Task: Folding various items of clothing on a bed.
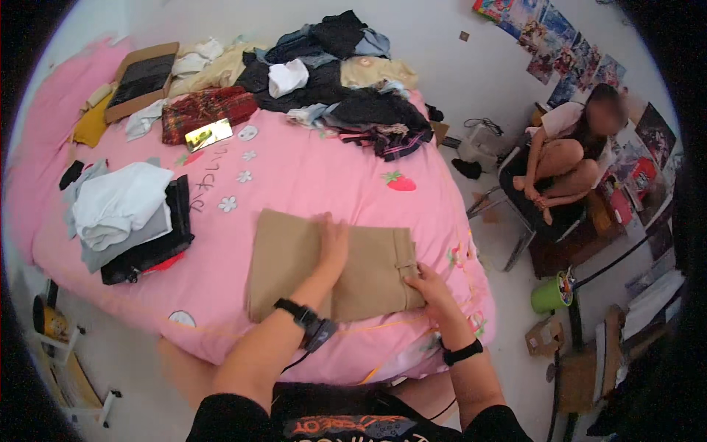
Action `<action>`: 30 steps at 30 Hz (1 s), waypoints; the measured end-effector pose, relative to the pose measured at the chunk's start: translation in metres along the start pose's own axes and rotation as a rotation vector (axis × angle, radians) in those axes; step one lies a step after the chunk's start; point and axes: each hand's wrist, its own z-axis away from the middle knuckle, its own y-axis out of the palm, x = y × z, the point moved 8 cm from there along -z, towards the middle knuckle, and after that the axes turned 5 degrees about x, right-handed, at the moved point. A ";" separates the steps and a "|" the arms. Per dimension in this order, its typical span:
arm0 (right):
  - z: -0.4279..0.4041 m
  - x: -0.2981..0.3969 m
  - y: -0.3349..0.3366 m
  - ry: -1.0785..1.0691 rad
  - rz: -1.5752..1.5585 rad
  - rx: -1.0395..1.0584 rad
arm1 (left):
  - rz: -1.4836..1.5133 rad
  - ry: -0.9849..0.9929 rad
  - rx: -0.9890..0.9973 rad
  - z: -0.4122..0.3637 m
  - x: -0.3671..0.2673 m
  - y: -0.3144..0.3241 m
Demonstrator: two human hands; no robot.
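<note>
A folded pair of khaki trousers (364, 271) lies on the pink bedspread (309, 177) right in front of me. My left hand (333, 243) rests across the middle of the trousers, where a crease runs down the cloth. It holds nothing that I can see. At the waistband end, my right hand (433, 290) pinches the edge beside a belt loop, thumb on top and the other fingers mostly hidden. To the left sits a stack of folded clothes (124, 201), with white cloth on top and black and grey cloth beneath.
Along the bed's far side is a heap of loose clothes (326, 72). Near it are a plaid garment (204, 110), a shiny phone-like object (209, 135) and a cardboard box (113, 115). A person (569, 132) sits on a chair at right, near a green bin (547, 295).
</note>
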 end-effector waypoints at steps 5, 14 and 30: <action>0.023 0.047 0.018 0.008 -0.111 0.021 | 0.115 -0.032 0.190 0.099 -0.013 0.000; 0.032 0.124 0.085 -0.160 0.130 0.055 | 0.502 -0.252 0.407 0.172 0.006 -0.038; 0.020 0.091 0.301 -0.457 0.977 0.334 | 1.433 -0.289 0.133 0.151 -0.001 -0.159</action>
